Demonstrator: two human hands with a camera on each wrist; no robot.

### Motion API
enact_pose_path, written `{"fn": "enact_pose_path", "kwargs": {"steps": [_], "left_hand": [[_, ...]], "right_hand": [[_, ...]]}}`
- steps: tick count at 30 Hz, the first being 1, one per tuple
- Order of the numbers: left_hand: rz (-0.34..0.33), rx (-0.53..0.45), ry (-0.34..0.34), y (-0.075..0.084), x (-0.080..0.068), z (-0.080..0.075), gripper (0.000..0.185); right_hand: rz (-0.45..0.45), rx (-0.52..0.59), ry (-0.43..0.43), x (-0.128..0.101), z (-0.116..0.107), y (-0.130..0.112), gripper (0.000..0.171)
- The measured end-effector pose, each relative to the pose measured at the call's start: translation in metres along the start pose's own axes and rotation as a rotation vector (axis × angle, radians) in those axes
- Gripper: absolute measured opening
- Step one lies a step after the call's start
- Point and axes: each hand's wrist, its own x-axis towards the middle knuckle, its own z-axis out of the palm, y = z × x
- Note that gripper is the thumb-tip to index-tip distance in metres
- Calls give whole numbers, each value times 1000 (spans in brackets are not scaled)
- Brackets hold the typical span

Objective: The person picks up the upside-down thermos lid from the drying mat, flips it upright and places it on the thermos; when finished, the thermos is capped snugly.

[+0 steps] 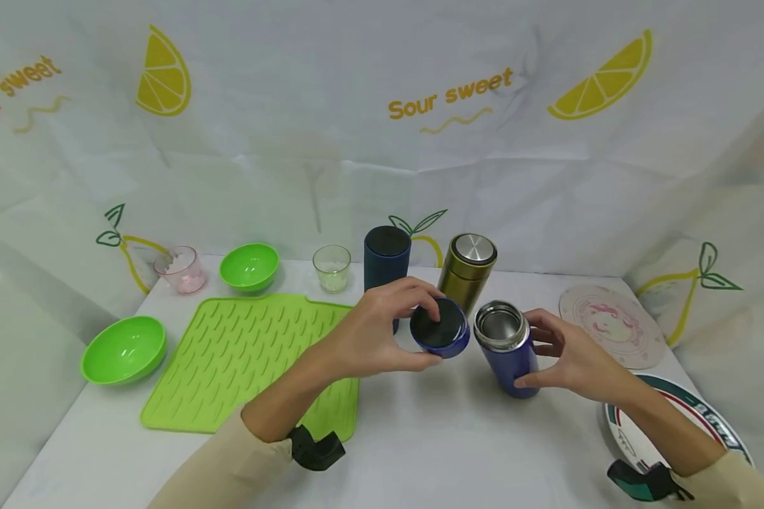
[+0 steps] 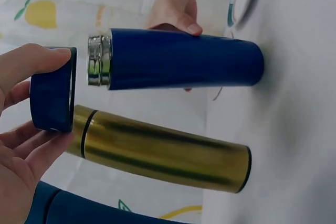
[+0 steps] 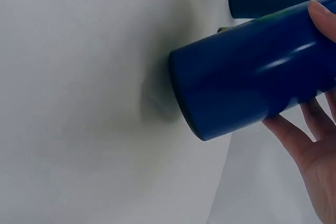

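Note:
My left hand (image 1: 382, 329) pinches a blue bottle cap (image 1: 442, 338) with a black top between thumb and fingers. The cap is off and held to the left of the blue thermos bottle (image 1: 509, 364), a short gap apart. Around the bottle's body curls my right hand (image 1: 569, 357), from the right side. The bottle's steel mouth (image 2: 100, 60) is uncovered in the left wrist view. In the right wrist view the blue bottle (image 3: 241, 72) leans slightly; whether its base touches the table I cannot tell.
Behind my hands stand a gold thermos (image 1: 463, 279) and a dark blue bottle (image 1: 385, 272). To the left lie a green drying mat (image 1: 242, 360), green bowls (image 1: 124, 350), a glass (image 1: 332, 268) and a pink cup (image 1: 181, 268). A round mat (image 1: 611, 325) and a plate (image 1: 637, 431) lie right.

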Motion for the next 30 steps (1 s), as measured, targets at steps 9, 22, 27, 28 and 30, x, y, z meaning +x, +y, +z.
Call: {"fn": "enact_pose_path", "kwargs": {"steps": [9,22,27,28,30], "left_hand": [[47,35,-23,2,14,12,42],[-26,123,-21,7,19,24,47],[4,100,-62,5,20,21,47],[14,84,-80,5,20,20,46],[34,50,-120,4,21,16,44]], "right_hand": [[-57,18,-165,15,6,-13,81],[-56,6,-168,17,10,-13,85],[-55,15,-176,18,10,-13,85],[-55,18,-180,18,10,-14,85],[-52,23,-187,18,10,-14,84]]}}
